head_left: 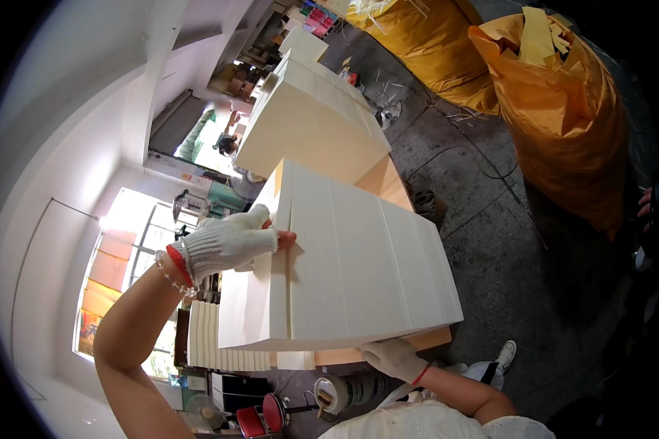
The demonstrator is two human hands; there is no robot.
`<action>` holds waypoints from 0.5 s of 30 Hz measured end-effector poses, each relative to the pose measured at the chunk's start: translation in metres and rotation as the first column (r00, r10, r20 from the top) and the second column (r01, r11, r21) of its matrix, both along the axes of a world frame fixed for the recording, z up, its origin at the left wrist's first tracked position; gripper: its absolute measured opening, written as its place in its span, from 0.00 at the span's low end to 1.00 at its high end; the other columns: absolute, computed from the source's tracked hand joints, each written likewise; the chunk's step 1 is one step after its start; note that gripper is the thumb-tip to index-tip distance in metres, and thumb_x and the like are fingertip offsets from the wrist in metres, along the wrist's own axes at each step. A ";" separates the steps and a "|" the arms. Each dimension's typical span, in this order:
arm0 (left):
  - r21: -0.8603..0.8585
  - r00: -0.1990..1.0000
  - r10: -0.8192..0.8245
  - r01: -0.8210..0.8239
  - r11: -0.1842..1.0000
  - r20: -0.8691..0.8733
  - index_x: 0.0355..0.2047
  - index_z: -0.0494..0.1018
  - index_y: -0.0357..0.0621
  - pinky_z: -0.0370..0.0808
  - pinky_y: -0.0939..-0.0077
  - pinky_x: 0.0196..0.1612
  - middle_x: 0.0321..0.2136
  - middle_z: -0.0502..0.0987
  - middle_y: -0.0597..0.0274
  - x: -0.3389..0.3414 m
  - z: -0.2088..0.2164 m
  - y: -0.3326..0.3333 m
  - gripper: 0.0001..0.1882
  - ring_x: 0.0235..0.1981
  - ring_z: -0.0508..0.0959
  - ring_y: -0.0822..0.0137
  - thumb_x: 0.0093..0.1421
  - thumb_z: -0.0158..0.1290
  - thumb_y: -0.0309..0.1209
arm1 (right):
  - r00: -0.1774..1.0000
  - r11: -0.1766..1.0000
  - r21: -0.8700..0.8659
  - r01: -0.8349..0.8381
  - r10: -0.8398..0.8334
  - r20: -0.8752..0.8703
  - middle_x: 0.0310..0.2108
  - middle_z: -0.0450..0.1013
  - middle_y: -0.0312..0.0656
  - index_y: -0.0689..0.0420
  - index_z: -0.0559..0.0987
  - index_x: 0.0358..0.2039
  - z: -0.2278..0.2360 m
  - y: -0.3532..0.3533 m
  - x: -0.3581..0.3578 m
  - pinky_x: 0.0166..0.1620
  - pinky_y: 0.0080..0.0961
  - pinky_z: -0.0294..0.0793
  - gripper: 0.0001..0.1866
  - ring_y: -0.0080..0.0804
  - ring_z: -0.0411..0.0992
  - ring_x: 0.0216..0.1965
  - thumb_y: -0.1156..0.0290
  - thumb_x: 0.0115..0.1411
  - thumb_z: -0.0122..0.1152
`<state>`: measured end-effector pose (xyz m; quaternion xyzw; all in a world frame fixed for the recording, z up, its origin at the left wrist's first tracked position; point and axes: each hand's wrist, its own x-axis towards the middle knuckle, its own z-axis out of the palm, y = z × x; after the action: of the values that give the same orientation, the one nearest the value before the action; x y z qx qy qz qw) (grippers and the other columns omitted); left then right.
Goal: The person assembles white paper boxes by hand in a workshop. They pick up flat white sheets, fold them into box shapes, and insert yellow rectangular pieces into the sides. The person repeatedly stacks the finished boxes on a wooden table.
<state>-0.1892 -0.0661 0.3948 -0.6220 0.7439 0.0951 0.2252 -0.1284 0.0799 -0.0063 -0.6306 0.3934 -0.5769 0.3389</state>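
White layered stack (359, 256) stood on the table (388, 183).
Right hand (394, 358) lay against the near lower edge, fingertips hidden, hold undeterminable; left hand (231, 241) met the left edge, thumb extended, other fingers partly hidden, hold unclear. Load judged heavy, its layers bendable and apt to slide; opposite edges suited gripping. Seams, and apparently the long axis, pointed away from the wearer. Second stack (307, 117) stood beyond.

The white stack (359, 271) looks like smooth, matt paper; the left glove (223, 245) is ribbed knit cloth. The nearer orange sack (564, 139) looks like creased, glossy plastic; the floor (483, 249), rough.
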 end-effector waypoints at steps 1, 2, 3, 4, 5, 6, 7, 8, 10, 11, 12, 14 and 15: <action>0.016 0.999 0.029 -0.028 0.999 -0.047 0.32 0.67 0.43 0.76 0.70 0.46 0.36 0.79 0.55 -0.003 0.001 0.003 0.14 0.45 0.80 0.67 0.64 0.52 0.42 | 1.000 1.000 0.004 -0.005 0.005 -0.005 0.24 0.74 0.47 0.55 0.75 0.27 0.001 0.000 0.000 0.28 0.41 0.74 0.11 0.47 0.75 0.25 0.61 0.60 0.52; 0.008 1.000 0.023 -0.023 1.000 -0.003 0.32 0.68 0.43 0.76 0.70 0.47 0.37 0.79 0.55 -0.008 0.002 0.006 0.14 0.46 0.80 0.67 0.65 0.51 0.41 | 0.998 0.999 0.034 -0.035 0.037 -0.041 0.25 0.75 0.46 0.53 0.77 0.31 0.001 0.000 -0.001 0.30 0.40 0.74 0.11 0.46 0.76 0.26 0.60 0.61 0.52; 0.001 0.999 0.018 -0.018 1.000 0.040 0.32 0.68 0.42 0.76 0.70 0.48 0.38 0.79 0.55 -0.014 0.004 0.010 0.13 0.46 0.79 0.67 0.65 0.50 0.40 | 0.995 0.996 0.065 -0.064 0.069 -0.076 0.27 0.76 0.45 0.52 0.78 0.35 0.001 0.000 -0.002 0.31 0.39 0.75 0.12 0.46 0.76 0.27 0.59 0.62 0.52; -0.007 0.996 0.012 -0.012 1.000 0.083 0.32 0.68 0.42 0.75 0.70 0.49 0.39 0.79 0.54 -0.017 0.005 0.011 0.13 0.47 0.79 0.67 0.66 0.49 0.39 | 0.989 0.991 0.096 -0.092 0.102 -0.109 0.28 0.77 0.44 0.51 0.80 0.39 0.001 0.000 -0.003 0.33 0.39 0.75 0.13 0.45 0.76 0.29 0.58 0.63 0.52; 0.006 0.999 0.018 -0.018 1.000 0.033 0.35 0.69 0.41 0.75 0.71 0.50 0.41 0.79 0.54 -0.013 0.005 0.010 0.13 0.47 0.79 0.68 0.66 0.48 0.39 | 0.990 0.993 0.083 -0.083 0.091 -0.106 0.28 0.77 0.44 0.51 0.80 0.39 0.000 0.000 -0.002 0.33 0.38 0.75 0.13 0.45 0.76 0.29 0.58 0.63 0.52; 0.019 1.000 0.023 -0.023 1.000 -0.018 0.37 0.70 0.39 0.74 0.71 0.50 0.42 0.79 0.54 -0.006 0.005 0.007 0.14 0.48 0.78 0.68 0.66 0.47 0.39 | 0.991 0.995 0.070 -0.073 0.080 -0.103 0.28 0.77 0.44 0.51 0.80 0.39 -0.002 0.000 -0.001 0.33 0.38 0.75 0.13 0.45 0.76 0.28 0.58 0.63 0.52; 0.032 0.997 0.028 -0.026 0.999 -0.069 0.39 0.71 0.38 0.74 0.72 0.51 0.43 0.79 0.54 -0.002 0.007 0.005 0.15 0.48 0.78 0.68 0.67 0.47 0.39 | 0.993 0.997 0.056 -0.061 0.067 -0.101 0.28 0.77 0.44 0.51 0.80 0.39 -0.003 0.000 -0.001 0.33 0.38 0.75 0.13 0.44 0.76 0.28 0.58 0.63 0.52; 0.033 0.995 0.061 -0.059 0.998 -0.076 0.43 0.71 0.38 0.73 0.72 0.52 0.44 0.79 0.55 -0.002 0.008 0.005 0.16 0.49 0.78 0.68 0.66 0.47 0.40 | 0.995 0.998 0.047 -0.048 0.052 -0.081 0.27 0.77 0.45 0.52 0.78 0.35 -0.001 0.000 -0.001 0.31 0.39 0.75 0.12 0.45 0.76 0.27 0.59 0.62 0.52; 0.035 0.988 0.121 -0.118 0.992 -0.094 0.50 0.70 0.38 0.72 0.73 0.53 0.45 0.79 0.56 -0.004 0.011 0.005 0.20 0.50 0.77 0.67 0.66 0.48 0.41 | 0.999 1.000 0.028 -0.015 0.016 -0.044 0.25 0.75 0.46 0.54 0.75 0.28 0.003 0.002 -0.006 0.28 0.41 0.74 0.12 0.47 0.75 0.25 0.60 0.61 0.51; 0.031 0.984 0.125 -0.122 0.992 -0.127 0.46 0.70 0.39 0.73 0.74 0.51 0.44 0.79 0.56 -0.003 0.013 0.005 0.18 0.48 0.78 0.68 0.66 0.48 0.41 | 0.995 0.996 0.047 -0.078 0.081 -0.057 0.26 0.76 0.47 0.54 0.76 0.29 0.008 0.002 -0.010 0.29 0.40 0.74 0.13 0.46 0.76 0.26 0.59 0.62 0.51; 0.027 0.978 0.127 -0.124 0.992 -0.163 0.41 0.70 0.39 0.74 0.75 0.49 0.42 0.79 0.57 -0.002 0.014 0.006 0.16 0.46 0.78 0.69 0.65 0.48 0.41 | 0.987 0.988 0.067 -0.139 0.143 -0.071 0.27 0.76 0.48 0.54 0.77 0.31 0.012 0.003 -0.017 0.30 0.39 0.75 0.14 0.46 0.76 0.28 0.58 0.62 0.50; 0.016 0.983 0.093 -0.092 0.996 -0.156 0.37 0.71 0.41 0.75 0.76 0.46 0.39 0.78 0.58 0.009 0.016 0.003 0.16 0.42 0.79 0.71 0.64 0.49 0.43 | 0.974 0.977 0.028 -0.212 0.214 -0.070 0.31 0.78 0.48 0.54 0.80 0.36 0.057 0.021 -0.064 0.33 0.35 0.76 0.14 0.44 0.77 0.30 0.58 0.63 0.52; 0.010 0.992 0.060 -0.059 0.998 -0.115 0.37 0.71 0.42 0.76 0.77 0.45 0.38 0.78 0.60 0.018 0.018 -0.002 0.17 0.39 0.79 0.71 0.63 0.49 0.44 | 0.972 0.973 -0.032 -0.228 0.226 -0.059 0.33 0.78 0.47 0.54 0.81 0.39 0.101 0.032 -0.110 0.35 0.32 0.77 0.15 0.42 0.78 0.32 0.58 0.64 0.53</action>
<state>-0.1717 -0.0686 0.4128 -0.6365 0.7365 0.1401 0.1811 -0.2382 0.1115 0.0948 -0.6932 0.3169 -0.5244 0.3796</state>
